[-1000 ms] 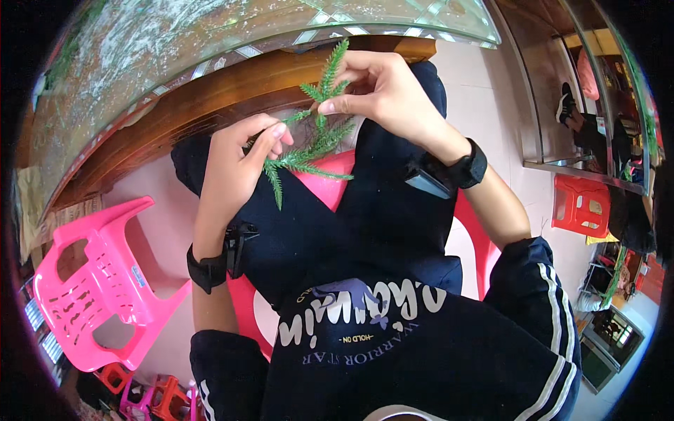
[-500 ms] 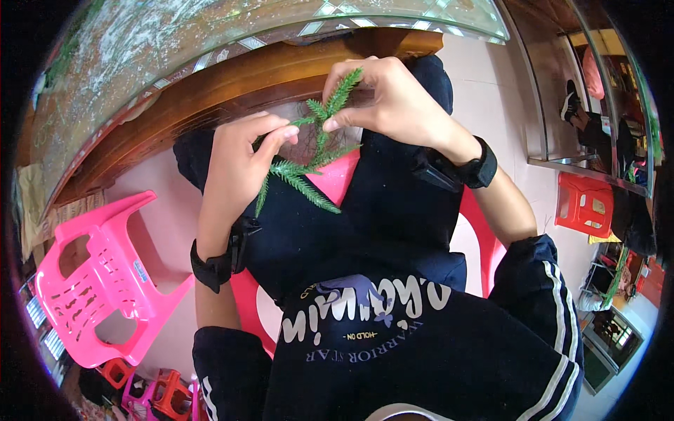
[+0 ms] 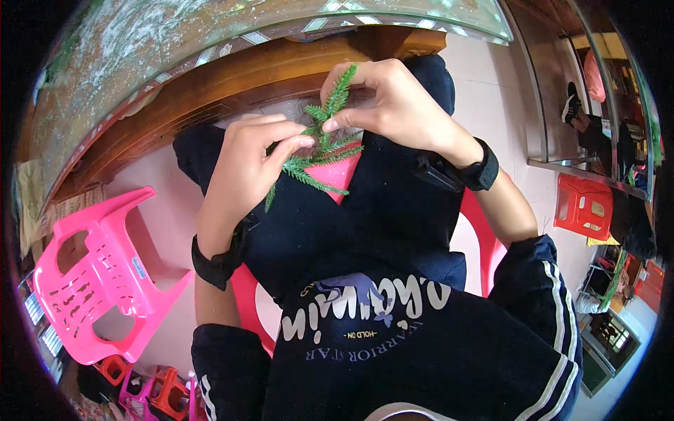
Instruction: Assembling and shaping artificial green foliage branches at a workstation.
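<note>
A green artificial-looking sprig [image 3: 316, 168], shaped like a small pine branch with several needle-covered side shoots, hangs between my hands above my lap. My right hand [image 3: 382, 105] pinches its upper stem between thumb and fingers, and one shoot points up past the fingertips. From the left, my left hand [image 3: 260, 151] has thumb and index finger closed at the side of the sprig, close to the right fingertips. Whatever part of the sprig lies in the left pinch is hidden by the fingers.
Ahead stands a glass-topped wooden table [image 3: 232, 74] with white specks and green bits on it. A pink plastic chair [image 3: 102, 274] is at the left. To the right are a red stool [image 3: 584, 207] and a metal-framed glass cabinet [image 3: 562, 165]. I sit on a pink chair [image 3: 481, 238].
My left hand has moved right, closer to my right hand, bringing a side shoot inward. The lower shoots have shifted slightly right; my right hand stays nearly in place.
</note>
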A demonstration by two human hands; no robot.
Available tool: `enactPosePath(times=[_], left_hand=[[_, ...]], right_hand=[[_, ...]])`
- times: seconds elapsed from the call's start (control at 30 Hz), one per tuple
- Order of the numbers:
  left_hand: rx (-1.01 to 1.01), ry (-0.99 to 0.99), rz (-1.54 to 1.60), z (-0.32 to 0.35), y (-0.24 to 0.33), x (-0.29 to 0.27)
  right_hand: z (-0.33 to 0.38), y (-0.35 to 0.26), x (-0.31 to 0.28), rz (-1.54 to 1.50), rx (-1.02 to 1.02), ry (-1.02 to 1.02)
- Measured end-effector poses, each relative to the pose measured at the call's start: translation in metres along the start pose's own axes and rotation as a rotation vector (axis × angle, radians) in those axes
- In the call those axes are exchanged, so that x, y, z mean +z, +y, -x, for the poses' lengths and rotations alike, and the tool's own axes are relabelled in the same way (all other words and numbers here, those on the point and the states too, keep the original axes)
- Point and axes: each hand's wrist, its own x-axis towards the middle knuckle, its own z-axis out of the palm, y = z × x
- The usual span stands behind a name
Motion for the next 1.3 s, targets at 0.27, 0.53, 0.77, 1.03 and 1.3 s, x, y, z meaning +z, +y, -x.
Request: enactPosePath(times=[0.27,0.53,0.77,1.03,1.3], left_hand=[[-0.142,-0.102,-0.011,0.000,0.001,-0.003],[-0.087,0.370,0.109,-0.006,0.011,0.005],[-0.200,0.153,0.380,-0.001,0.002,0.003],[-0.240,0.085,0.307,-0.001,0.009,0.009],[-0.280,0.083,0.311,0.000,0.008,0.008]], right_hand=[[0.000,-0.005,0.003,0.099,0.028,0.001],[0.001,0.000,-0.003,-0.053,0.081,0.145],[0.002,0.002,0.000,-0.099,0.081,0.105],[0.000,-0.005,0.003,-0.232,0.133,0.001],[0.002,-0.003,0.005,-0.252,0.125,0.016]])
